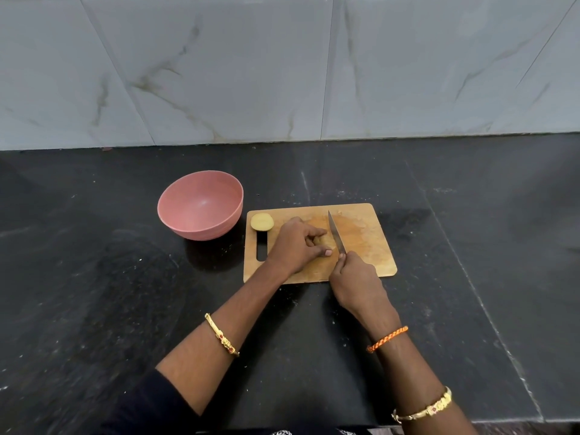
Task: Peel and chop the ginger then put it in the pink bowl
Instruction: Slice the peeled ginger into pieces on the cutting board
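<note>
On a black stone counter (125, 293) lay a wooden cutting board (370, 246). The left hand (298, 243) pinned ginger (323, 241); the right hand (354, 277) gripped a knife (336, 232). The pink bowl (201, 205) stood just left.

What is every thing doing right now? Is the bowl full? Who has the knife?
Pink bowl: upright, empty.
Cutting board: flat on the counter, stained orange.
Knife: held in the right hand, tip pointing away.
Ginger piece: loose at the board's corner, cut face up.
Left hand: pressing down on the board; what it holds is hidden.
</note>
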